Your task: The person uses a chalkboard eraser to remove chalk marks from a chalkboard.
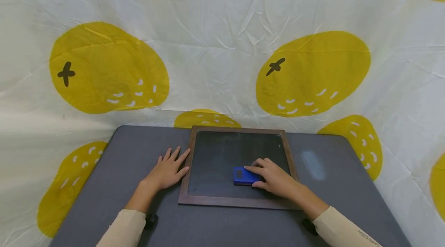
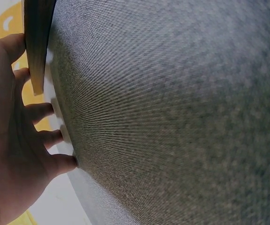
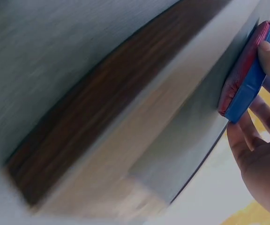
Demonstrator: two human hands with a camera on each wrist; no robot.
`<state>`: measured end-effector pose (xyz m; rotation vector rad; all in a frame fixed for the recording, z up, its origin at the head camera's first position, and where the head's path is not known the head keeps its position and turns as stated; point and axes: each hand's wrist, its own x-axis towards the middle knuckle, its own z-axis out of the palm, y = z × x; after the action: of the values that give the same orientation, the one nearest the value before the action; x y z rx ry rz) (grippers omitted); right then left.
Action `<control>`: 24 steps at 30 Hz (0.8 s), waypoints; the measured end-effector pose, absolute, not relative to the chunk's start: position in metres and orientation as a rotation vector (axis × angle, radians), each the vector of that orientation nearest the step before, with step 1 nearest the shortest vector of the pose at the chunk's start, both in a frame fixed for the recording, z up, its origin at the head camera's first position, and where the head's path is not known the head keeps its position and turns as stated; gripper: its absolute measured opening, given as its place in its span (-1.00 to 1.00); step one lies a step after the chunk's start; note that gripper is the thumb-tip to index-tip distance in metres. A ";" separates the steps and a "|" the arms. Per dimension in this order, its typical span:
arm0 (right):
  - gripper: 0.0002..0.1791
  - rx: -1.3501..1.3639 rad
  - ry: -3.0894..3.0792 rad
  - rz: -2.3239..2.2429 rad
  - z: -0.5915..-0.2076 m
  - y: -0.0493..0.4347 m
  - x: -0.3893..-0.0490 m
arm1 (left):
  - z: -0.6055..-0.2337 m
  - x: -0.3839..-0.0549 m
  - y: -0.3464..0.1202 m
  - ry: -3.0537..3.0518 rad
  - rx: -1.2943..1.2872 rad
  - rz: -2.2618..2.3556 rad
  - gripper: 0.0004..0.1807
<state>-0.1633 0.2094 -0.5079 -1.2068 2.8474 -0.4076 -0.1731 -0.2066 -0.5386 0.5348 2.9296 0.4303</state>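
Observation:
A chalkboard [image 1: 215, 154] in a brown wooden frame [image 1: 240, 201] lies flat on the grey table. My right hand [image 1: 274, 177] grips a blue chalkboard eraser [image 1: 243, 176] over the board's lower right half, thumb on one side and fingers on the other. In the right wrist view the eraser [image 3: 250, 77] shows a red felt side turned to the board. At the board's left edge my left hand [image 1: 167, 171] lies with fingers spread, thumb and index fingertip at the frame. The left wrist view shows the thumb against the frame's side [image 2: 35, 42] and other fingertips on the table.
A pale chalky smear [image 1: 313, 165] marks the grey table [image 1: 347, 193] to the right of the board. Behind the table hangs a white cloth [image 1: 215, 73] printed with large yellow fruit. Dark wrist straps [image 1: 151, 221] show below both forearms.

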 end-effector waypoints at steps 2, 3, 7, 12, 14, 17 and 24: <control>-0.35 -1.168 2.846 -0.431 -0.508 0.222 -0.162 | -0.539 -0.173 -0.206 2.924 0.537 0.434 -0.28; -0.35 -1.152 2.847 -0.443 -0.508 0.227 -0.162 | -0.539 -0.173 -0.206 2.923 0.537 0.435 -0.28; -0.34 -1.082 2.873 -0.460 -0.508 0.249 -0.161 | -0.537 -0.173 -0.207 2.928 0.533 0.436 -0.28; -0.36 -1.052 2.896 -0.497 -0.511 0.269 -0.159 | -0.536 -0.173 -0.208 2.929 0.532 0.439 -0.28; -0.37 -1.038 2.902 -0.508 -0.513 0.275 -0.158 | -0.537 -0.173 -0.208 2.925 0.535 0.444 -0.27; -0.36 -1.021 2.925 -0.518 -0.514 0.284 -0.157 | -0.538 -0.171 -0.208 2.921 0.533 0.447 -0.27; -0.36 -0.972 2.932 -0.497 -0.509 0.293 -0.157 | -0.538 -0.173 -0.206 2.927 0.544 0.466 -0.26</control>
<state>-0.1568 0.2927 -0.5088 -0.9722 2.9318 -0.4970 -0.1728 -0.2061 -0.5375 0.5438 2.9270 0.4661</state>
